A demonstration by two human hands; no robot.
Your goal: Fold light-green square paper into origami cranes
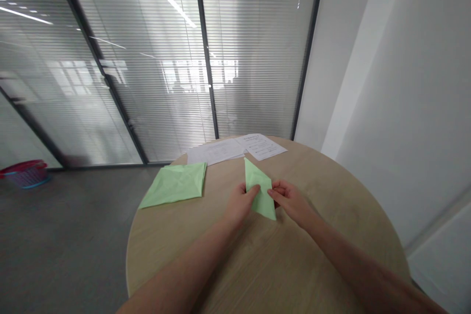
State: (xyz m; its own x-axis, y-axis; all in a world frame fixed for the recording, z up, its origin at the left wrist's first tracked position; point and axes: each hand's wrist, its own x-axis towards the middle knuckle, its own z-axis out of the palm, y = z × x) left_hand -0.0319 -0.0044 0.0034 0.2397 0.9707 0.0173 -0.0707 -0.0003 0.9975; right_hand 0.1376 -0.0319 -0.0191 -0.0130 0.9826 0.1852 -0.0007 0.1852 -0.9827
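A folded piece of light green paper (258,176) is held up above the round table, tilted, with pointed corners at its top and bottom. My left hand (241,202) grips its left side, the thumb lying across the front face and the other fingers hidden behind. At the right edge, my right hand (289,198) pinches the paper between thumb and curled fingers. To the left, a larger light green folded sheet (176,184) lies creased on the table, one corner reaching the table's edge.
The round wooden table (327,191) fills the lower middle. Printed white sheets (261,146) lie at its far side. Beyond stands a glass partition with blinds (253,59); a white wall (412,108) rises at right. A red and blue basket (27,175) sits on the grey floor at left.
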